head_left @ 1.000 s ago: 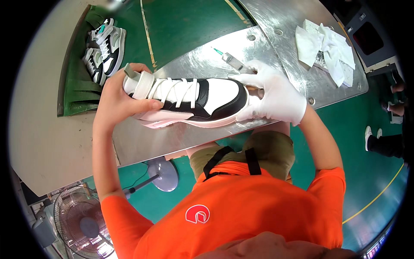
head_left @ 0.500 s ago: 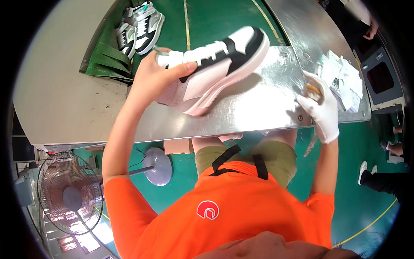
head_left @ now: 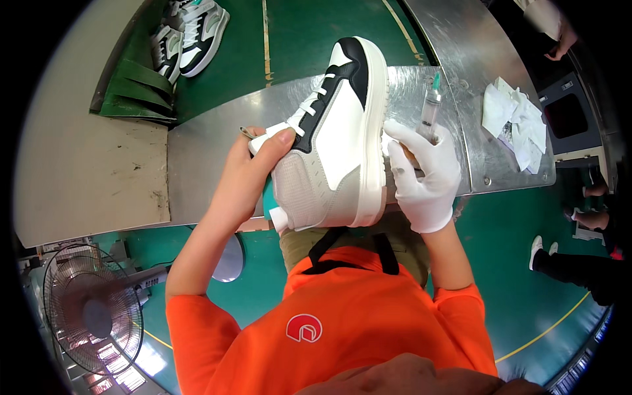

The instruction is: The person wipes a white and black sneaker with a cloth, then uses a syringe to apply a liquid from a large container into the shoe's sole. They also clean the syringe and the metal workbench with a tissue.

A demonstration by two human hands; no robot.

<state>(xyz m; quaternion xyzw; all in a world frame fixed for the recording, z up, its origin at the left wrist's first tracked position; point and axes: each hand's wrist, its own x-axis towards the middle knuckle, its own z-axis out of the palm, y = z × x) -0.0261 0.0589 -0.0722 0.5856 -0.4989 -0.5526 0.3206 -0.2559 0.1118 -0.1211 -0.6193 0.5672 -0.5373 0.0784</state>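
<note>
A white, black and grey sneaker [head_left: 339, 141] is tilted up above the metal table, its toe pointing away from me and its sole facing right. My bare left hand [head_left: 243, 174] grips it by the tongue and collar, thumb on the upper side. In a white glove, my right hand [head_left: 431, 181] is closed close beside the sole. A clear syringe [head_left: 430, 112] with a green tip sticks up from its fingers. Something brownish-orange also shows between the gloved fingers, too covered to name. Whether the glove touches the sole I cannot tell.
More sneakers [head_left: 203, 39] rest on the green belt [head_left: 237, 66] at the far left, beside green flaps [head_left: 135, 92]. Crumpled white papers [head_left: 517, 118] lie on the metal table [head_left: 210, 145] at right. A fan [head_left: 95, 316] stands lower left. Other people are at the right edge.
The sneaker has turned from lying slanted to the right to pointing away, and has come nearer me. My gloved hand has moved left to the sole, with the syringe now tip up.
</note>
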